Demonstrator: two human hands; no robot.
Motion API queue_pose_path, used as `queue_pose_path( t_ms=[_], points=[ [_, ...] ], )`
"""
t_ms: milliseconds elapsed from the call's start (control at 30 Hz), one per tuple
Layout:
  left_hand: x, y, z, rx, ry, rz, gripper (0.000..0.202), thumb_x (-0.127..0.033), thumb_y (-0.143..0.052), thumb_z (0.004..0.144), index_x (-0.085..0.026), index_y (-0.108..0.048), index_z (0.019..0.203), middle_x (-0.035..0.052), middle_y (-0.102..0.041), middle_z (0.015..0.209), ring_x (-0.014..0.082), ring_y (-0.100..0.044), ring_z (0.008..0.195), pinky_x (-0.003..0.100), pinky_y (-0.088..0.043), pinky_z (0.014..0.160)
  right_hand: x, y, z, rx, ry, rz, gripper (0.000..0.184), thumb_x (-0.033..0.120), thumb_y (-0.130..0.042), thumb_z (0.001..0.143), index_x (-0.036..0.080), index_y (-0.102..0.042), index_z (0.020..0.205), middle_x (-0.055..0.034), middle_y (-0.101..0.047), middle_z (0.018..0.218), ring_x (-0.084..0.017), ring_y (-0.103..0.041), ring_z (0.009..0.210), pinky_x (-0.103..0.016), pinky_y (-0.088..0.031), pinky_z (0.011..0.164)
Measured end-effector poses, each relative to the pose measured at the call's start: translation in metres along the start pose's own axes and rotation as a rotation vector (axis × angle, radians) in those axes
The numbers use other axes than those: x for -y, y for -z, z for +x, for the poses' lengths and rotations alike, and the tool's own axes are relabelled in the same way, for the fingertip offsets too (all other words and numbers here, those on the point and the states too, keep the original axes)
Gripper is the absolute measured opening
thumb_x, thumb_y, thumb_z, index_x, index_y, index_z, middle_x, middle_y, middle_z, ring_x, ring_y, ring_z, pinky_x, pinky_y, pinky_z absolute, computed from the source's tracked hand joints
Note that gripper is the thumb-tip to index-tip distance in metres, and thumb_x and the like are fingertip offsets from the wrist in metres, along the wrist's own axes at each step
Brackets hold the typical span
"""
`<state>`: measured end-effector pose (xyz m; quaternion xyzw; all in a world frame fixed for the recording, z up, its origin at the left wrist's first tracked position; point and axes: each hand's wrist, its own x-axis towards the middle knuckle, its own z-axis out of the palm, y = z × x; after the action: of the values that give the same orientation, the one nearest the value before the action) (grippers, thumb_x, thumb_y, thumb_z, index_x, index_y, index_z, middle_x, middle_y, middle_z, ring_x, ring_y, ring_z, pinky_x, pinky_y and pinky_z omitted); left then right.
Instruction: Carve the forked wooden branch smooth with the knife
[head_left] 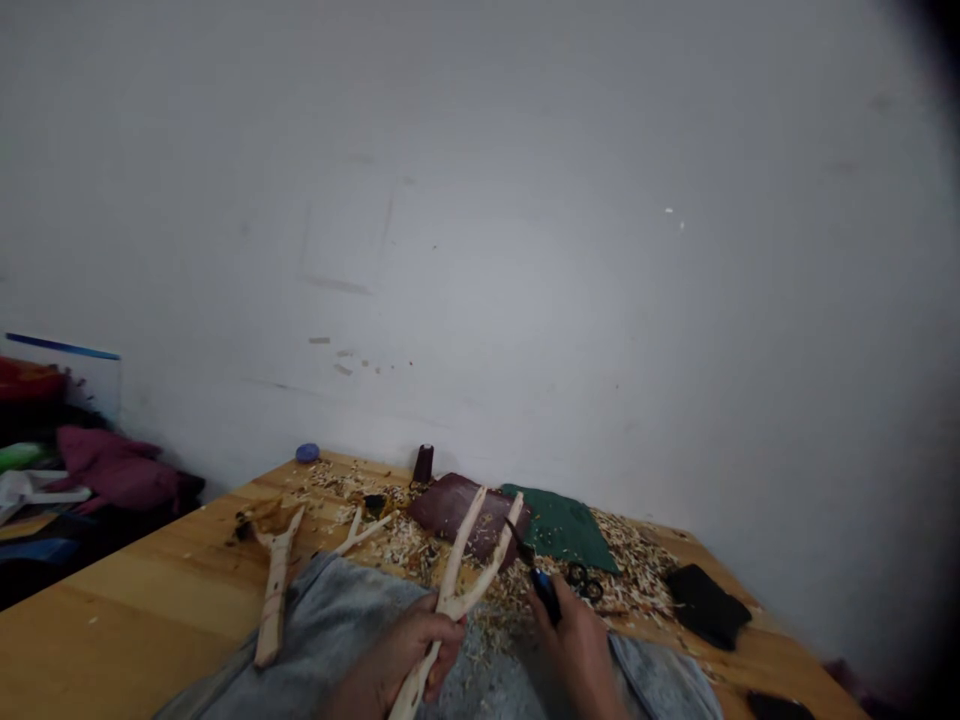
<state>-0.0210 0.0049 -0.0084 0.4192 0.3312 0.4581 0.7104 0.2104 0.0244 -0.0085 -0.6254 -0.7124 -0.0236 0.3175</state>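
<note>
My left hand (420, 645) is wrapped round the stem of a peeled, Y-shaped forked stick (452, 585), whose two prongs point away from me. In my right hand (574, 640) is a knife (546, 592) with a dark and blue handle. Its dark blade lies close to the right prong; whether it touches the wood I cannot tell. Grey cloth (345, 600) lies under my hands, sprinkled with shavings. To the left rests another forked stick (276, 592), and a smaller forked stick (361, 532) lies farther back.
Wood shavings (637, 565) cover much of the wooden table (112, 620). Maroon (457, 505) and green sheets (574, 530) lie behind the fork, with scissors (585, 582) near them. A thread spool (424, 463) stands by the wall. Black pieces (707, 603) are at right.
</note>
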Motion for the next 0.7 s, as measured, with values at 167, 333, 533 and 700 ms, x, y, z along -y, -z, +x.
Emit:
queue_pose_path(
  t_ms=[167, 333, 533, 700],
  points=[
    [0.000, -0.001, 0.000, 0.054, 0.013, 0.038, 0.018, -0.028, -0.067, 0.058, -0.019, -0.051, 0.057, -0.0078, -0.041, 0.037, 0.0054, -0.029, 0.026, 0.018, -0.025, 0.028, -0.012, -0.007, 0.004, -0.002, -0.018, -0.025, 0.030, 0.040, -0.044, 0.092, 0.022, -0.068, 0.097, -0.0077, -0.075, 0.085, -0.023, -0.070, 0.075, -0.024, -0.045, 0.062],
    [-0.008, -0.002, -0.001, -0.018, 0.022, 0.000, 0.016, -0.027, -0.064, 0.056, -0.020, -0.050, 0.058, -0.0084, -0.041, 0.037, 0.0053, -0.028, 0.027, 0.018, -0.024, 0.028, 0.008, -0.011, -0.008, 0.075, 0.116, -0.015, 0.022, 0.033, -0.048, 0.092, 0.023, -0.067, 0.094, -0.0043, -0.074, 0.080, -0.019, -0.069, 0.072, -0.022, -0.042, 0.061],
    [-0.005, 0.000, 0.004, -0.076, 0.004, 0.010, 0.013, -0.023, -0.060, 0.056, -0.021, -0.048, 0.054, -0.0076, -0.038, 0.032, 0.0056, -0.025, 0.025, 0.019, -0.022, 0.027, 0.022, -0.004, -0.014, 0.199, 0.229, -0.054, 0.018, 0.032, -0.049, 0.091, 0.025, -0.066, 0.094, -0.0026, -0.074, 0.084, -0.018, -0.069, 0.077, -0.021, -0.041, 0.064],
    [0.000, -0.001, 0.004, -0.156, -0.019, 0.035, 0.013, -0.019, -0.060, 0.055, -0.021, -0.051, 0.064, -0.0075, -0.045, 0.036, 0.0066, -0.029, 0.025, 0.019, -0.024, 0.026, 0.015, 0.001, -0.007, 0.119, 0.069, -0.102, 0.030, 0.035, -0.040, 0.095, 0.022, -0.065, 0.106, -0.0071, -0.075, 0.090, -0.021, -0.070, 0.080, -0.025, -0.042, 0.064]
  ],
)
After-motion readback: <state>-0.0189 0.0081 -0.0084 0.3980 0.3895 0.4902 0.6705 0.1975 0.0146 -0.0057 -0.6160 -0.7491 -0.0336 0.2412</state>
